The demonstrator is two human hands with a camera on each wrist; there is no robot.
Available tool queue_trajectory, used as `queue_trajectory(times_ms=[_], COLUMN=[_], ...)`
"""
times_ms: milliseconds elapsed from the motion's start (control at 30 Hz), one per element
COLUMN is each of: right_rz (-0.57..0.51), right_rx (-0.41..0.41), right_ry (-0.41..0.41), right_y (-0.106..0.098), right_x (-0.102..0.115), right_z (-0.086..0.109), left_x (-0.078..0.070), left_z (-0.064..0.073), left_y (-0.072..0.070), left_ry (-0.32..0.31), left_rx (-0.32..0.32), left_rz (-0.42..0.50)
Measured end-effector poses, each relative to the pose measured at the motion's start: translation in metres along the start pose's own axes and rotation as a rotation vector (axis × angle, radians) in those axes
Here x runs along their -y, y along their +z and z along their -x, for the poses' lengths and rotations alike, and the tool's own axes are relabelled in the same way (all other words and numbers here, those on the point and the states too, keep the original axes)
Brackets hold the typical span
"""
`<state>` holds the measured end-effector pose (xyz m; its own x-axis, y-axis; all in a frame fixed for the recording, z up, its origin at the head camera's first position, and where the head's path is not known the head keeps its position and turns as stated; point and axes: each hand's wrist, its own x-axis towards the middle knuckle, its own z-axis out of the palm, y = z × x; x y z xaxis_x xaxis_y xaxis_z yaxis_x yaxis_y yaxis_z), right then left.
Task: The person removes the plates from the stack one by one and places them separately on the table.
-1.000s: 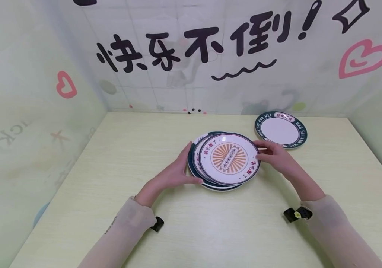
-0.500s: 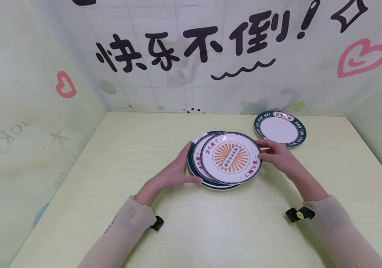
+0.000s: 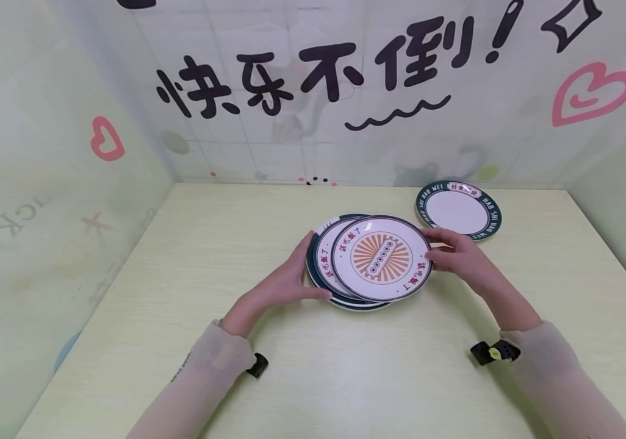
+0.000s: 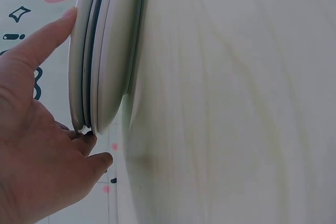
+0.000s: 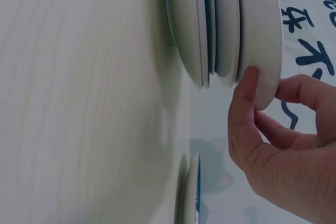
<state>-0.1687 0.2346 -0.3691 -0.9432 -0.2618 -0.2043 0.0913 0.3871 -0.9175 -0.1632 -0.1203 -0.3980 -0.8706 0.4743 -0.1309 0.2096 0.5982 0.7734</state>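
A stack of plates (image 4: 113,61) stands mid-table. Its top plate (image 3: 382,259) is white, with an orange sunburst and red characters, and sits shifted to the right. A matching white plate (image 3: 326,259) shows at its left, over green-rimmed plates (image 3: 311,263). My left hand (image 3: 285,281) holds the stack's left side, thumb at the near edge and fingers at the far-left edge. With my right hand (image 3: 464,259) I pinch the top plate's right rim; in the right wrist view this plate's edge (image 5: 262,30) lies between thumb and fingers.
Another green-rimmed plate (image 3: 458,210) lies flat at the back right, behind my right hand. The pale wooden table (image 3: 219,231) meets a printed backdrop (image 3: 291,152) at the back and both sides. Dark straps (image 3: 495,352) circle the wrists.
The top plate has slid slightly right with my right hand, uncovering more of the white plate below. The left hand keeps its place on the stack.
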Motion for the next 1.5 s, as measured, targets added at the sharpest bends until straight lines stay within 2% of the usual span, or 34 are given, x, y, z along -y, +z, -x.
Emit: queue_trajectory(times_ms=[200,600,1500], right_rz=[-0.06,-0.106,-0.154], right_rx=[0.005,0.007,-0.009], right_ry=[-0.006,0.033,0.055], right_y=[0.0008,-0.0006,-0.0023], right_x=[-0.0006,-0.0013,-0.0014], right_z=[0.0004,0.0018,0.0083], left_x=[0.0003,-0.0021,-0.0017], left_z=[-0.0008,0.0002,0.0009], left_y=[0.0001,-0.0008,-0.0006], left_ry=[0.003,-0.007,-0.012], left_rx=[0.001,0.0,0.007], left_rz=[-0.001,-0.003,-0.01])
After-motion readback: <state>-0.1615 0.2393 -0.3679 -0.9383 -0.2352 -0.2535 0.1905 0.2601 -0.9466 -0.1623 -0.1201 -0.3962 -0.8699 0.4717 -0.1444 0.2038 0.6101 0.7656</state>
